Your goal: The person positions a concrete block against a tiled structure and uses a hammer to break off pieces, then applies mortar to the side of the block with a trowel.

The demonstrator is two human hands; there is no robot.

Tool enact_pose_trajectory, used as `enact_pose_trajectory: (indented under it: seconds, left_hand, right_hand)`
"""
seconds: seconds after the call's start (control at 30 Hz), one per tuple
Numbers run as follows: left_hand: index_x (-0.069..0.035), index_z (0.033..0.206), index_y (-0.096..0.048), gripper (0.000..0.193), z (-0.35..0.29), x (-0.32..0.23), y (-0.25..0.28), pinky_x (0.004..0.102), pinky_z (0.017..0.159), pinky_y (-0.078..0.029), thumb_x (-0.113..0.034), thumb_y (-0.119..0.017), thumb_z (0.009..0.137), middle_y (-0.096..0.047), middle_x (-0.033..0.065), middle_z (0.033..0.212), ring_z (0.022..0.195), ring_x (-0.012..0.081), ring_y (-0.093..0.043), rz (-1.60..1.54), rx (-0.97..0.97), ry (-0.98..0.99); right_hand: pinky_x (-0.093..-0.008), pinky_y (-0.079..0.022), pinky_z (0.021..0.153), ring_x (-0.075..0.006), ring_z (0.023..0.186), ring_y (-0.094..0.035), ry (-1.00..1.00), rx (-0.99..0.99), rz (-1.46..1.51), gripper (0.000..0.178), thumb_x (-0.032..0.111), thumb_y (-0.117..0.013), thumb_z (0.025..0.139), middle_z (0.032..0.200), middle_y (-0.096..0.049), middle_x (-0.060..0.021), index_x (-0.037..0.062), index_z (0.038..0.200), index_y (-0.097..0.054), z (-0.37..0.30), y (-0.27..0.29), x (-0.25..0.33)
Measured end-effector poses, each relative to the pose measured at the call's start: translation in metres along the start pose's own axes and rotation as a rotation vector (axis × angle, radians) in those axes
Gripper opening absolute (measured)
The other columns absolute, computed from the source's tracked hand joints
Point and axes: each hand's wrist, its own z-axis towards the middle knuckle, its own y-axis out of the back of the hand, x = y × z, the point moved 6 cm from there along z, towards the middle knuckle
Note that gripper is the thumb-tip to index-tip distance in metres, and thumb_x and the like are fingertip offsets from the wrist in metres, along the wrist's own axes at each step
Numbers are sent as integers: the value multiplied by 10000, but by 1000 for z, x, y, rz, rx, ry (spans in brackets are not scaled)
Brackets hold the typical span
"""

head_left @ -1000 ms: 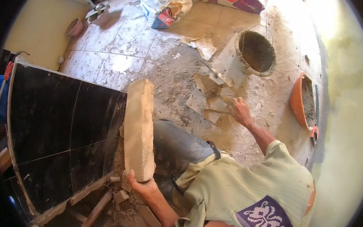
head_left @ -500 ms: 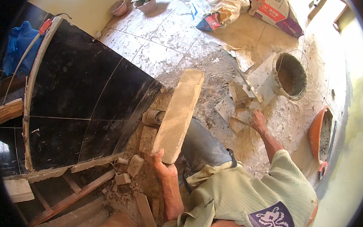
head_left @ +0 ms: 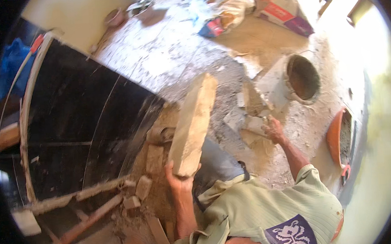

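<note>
My left hand grips the lower end of a long, pale tan masonry block. The block is held up at a slant above my knee, its far end pointing away from me. To the right, my right hand is low over the dusty floor with its fingers curled. They close on something beside a flat greyish piece; blur hides exactly what. Just beyond it stands a brown angular piece among broken flat scraps. A mortar-crusted bucket is farther off on the right.
An orange basin of grey mix lies near the right wall. Black tiled panels rise on the left, with rubble and brick pieces at their foot. Several bags lie at the back. A wooden frame is lower left.
The block has turned in my left hand, showing more of its side face. My right hand has shifted slightly left in view. The whole view has moved a little and blurred.
</note>
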Motion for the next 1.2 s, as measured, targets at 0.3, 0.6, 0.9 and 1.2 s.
enact_pose_trajectory:
  seconds: [0.3,0.6,0.9,1.2]
  left_hand:
    - [-24,1328,-415,769,-7,-1,-32,494,652,-544,-408,-655,706,-544,158,1196,1031,346,-587,334,-139,-200]
    - [5,1319,-419,757,-12,5,-52,497,707,-524,-370,-661,708,-507,169,1224,1085,356,-541,406,-63,-222]
    - [0,1340,-403,762,-25,1,-47,544,811,-484,-326,-675,708,-473,184,1240,1131,377,-479,412,-195,-277]
    - [-12,1326,-429,737,-33,-5,-33,526,815,-486,-321,-675,703,-499,164,1225,1125,367,-492,397,-231,-311]
  right_hand:
    - [-434,-493,697,-351,761,-627,209,-400,-318,287,187,-643,766,812,-615,-218,18,987,-573,-68,162,111]
    - [-465,-533,743,-385,879,-653,14,-500,-1024,190,124,-580,798,882,-657,-224,-12,927,-618,-51,282,93]
    - [-442,-558,703,-306,854,-688,-91,-381,-1216,171,98,-573,830,889,-688,-166,21,912,-701,70,266,57]
    - [-409,-557,660,-285,843,-692,-66,-353,-1363,129,98,-613,794,892,-690,-155,36,842,-716,104,241,45]
